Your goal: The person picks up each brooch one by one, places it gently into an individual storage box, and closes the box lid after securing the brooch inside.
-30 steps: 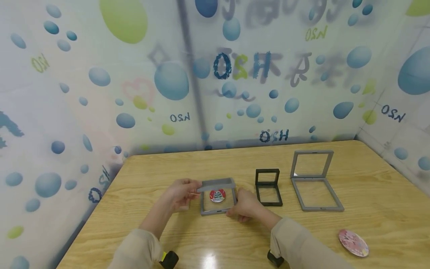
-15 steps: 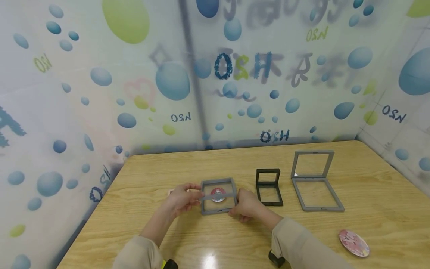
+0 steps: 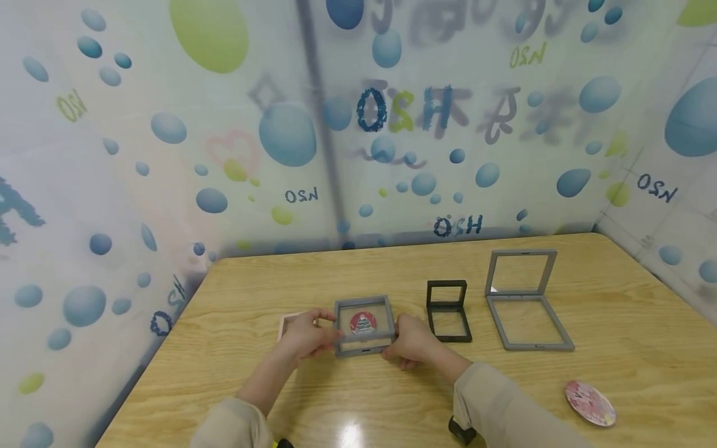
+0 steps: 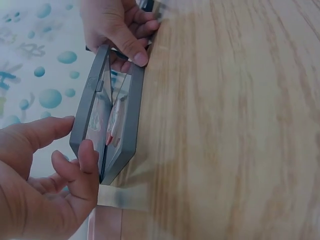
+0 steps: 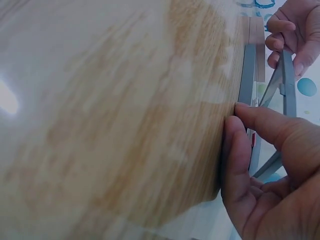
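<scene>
Left hand (image 3: 307,339): pinching L edge of part-open lid (image 4: 88,100), grey square clear-film plastic frame (image 3: 364,352).
Right hand (image 3: 411,342): gripping base (image 4: 134,115) at R edge.
Red round tree-print badge (image 3: 363,322): between lid & base (approx. mid).
Lid gap: could nip L fingertips if left inside; poss. skew badge w/ knock to base.

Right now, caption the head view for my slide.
Left grip and right grip hold a partly closed grey square hinged frame, a round red badge beneath its lid.
</scene>
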The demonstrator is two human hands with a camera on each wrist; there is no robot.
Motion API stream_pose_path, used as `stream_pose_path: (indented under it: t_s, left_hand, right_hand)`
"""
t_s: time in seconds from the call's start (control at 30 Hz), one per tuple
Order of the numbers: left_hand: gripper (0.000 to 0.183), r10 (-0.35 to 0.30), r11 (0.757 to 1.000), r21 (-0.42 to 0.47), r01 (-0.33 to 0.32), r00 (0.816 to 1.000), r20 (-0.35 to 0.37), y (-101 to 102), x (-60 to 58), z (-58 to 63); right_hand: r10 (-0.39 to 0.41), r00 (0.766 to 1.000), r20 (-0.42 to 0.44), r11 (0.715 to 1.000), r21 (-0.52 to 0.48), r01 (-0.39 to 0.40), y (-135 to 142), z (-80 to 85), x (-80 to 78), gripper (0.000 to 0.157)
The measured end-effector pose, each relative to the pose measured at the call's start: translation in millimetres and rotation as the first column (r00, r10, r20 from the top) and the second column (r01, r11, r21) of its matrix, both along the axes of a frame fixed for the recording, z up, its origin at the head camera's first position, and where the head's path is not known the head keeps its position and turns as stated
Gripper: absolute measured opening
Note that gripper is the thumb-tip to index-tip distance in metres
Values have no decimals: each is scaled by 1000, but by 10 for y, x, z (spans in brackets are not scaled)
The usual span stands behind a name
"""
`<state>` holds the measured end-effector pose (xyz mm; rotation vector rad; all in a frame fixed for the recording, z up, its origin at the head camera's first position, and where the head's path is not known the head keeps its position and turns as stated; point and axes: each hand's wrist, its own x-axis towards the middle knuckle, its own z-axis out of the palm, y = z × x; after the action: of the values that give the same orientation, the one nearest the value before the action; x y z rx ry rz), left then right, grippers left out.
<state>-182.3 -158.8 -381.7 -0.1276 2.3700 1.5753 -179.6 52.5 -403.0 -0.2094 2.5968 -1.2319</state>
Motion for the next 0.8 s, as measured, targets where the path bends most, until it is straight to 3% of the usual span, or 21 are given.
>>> stream_pose_path:
  t_s: [0.13,0.27,0.8]
  left_hand:
    - [45,-21,998,-59,19,999,-32,20,14,-18]
    - [46,-46,997,-61,43,998,-50,45,33,-27]
    - [50,-22,994,-106,14,997,-68,126,91,-50]
  right_hand:
    - [2,1000,2,1000,-3,-2,0,-2,-3,23]
    - [4,1000,7,1000,4,-4,0,-1,-5,23]
    - [0,1000,10,1000,4,0,2,22,11,28]
